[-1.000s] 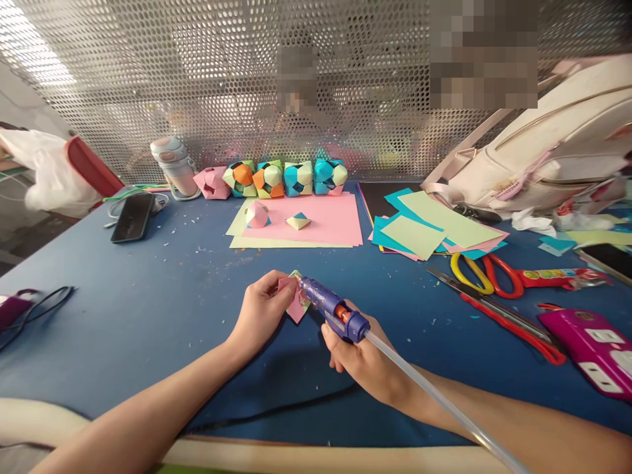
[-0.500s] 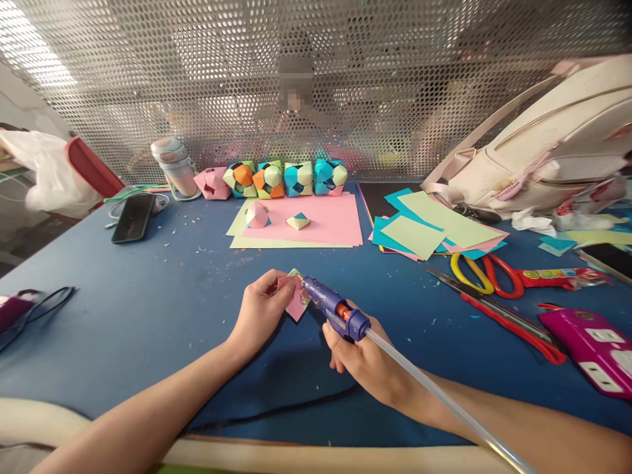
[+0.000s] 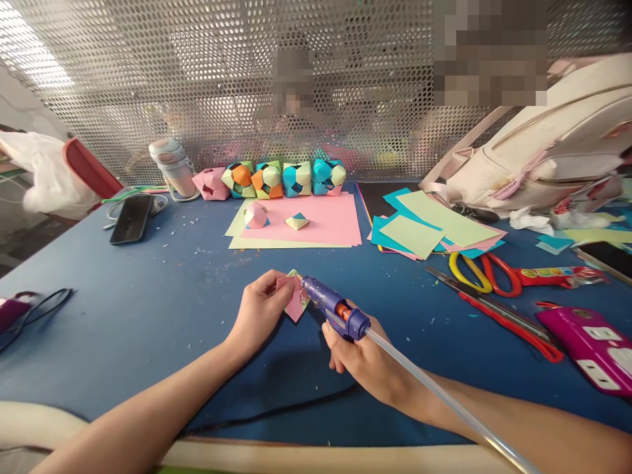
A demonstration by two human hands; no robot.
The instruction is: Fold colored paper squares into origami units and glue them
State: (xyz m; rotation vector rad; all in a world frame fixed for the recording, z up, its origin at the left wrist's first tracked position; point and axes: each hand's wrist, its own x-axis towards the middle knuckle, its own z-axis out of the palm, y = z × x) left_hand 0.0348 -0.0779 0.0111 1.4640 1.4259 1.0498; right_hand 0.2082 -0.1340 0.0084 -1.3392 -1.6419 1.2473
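Note:
Between thumb and fingers, my left hand (image 3: 261, 306) pinches a folded paper piece (image 3: 296, 308), pink with some pale green, above the blue table. My right hand (image 3: 363, 355) is wrapped round a purple hot glue gun (image 3: 326, 299). The gun's nozzle meets the right side of the folded paper; whether it touches is too small to tell. A long clear glue stick (image 3: 434, 388) runs out of the gun's back end. Beyond my hands, a pink and blue paper ball (image 3: 256, 215) and a small folded paper unit (image 3: 297, 222) sit on pink sheets (image 3: 336, 220).
Several folded paper balls (image 3: 267, 180) line the back by a perforated metal screen (image 3: 222, 85). At right lie paper sheets (image 3: 413, 236), scissors (image 3: 501, 276), a cutter (image 3: 488, 306) and a magenta power strip (image 3: 587, 349). A phone (image 3: 131, 219) and bottle (image 3: 172, 168) stand left; a black cord (image 3: 276, 413) crosses in front.
Hardly anything differs. Both hands, the folded paper and the glue gun keep almost the same place, while the whole view shifts very slightly.

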